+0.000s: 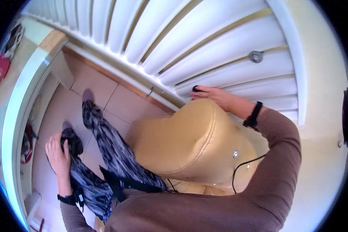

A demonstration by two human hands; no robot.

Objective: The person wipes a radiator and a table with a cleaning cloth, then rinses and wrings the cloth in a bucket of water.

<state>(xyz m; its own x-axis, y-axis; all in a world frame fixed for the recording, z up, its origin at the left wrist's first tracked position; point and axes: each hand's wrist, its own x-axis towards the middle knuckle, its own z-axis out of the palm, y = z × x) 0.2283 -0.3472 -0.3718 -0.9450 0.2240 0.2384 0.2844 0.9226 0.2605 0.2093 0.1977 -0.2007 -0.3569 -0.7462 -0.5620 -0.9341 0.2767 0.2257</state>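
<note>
My left hand (58, 154) rests on the patterned trouser leg (74, 145) near the knee, thumb and fingers apart and nothing visible in it. On the right, my right hand (216, 97) reaches over the far side of the gold padded armrest (181, 143), beside the white slatted panel. Its fingers are closed round a small black object (197, 89), which is mostly hidden. A black band circles each wrist, and a thin black cable (236, 172) runs by the right arm.
White curved slats (205, 34) with a round grey knob (255, 57) fill the upper view. At left stands a light-edged glass shelf or table (17, 108) with red and dark things in and on it. Tiled floor (94, 83) shows around my feet.
</note>
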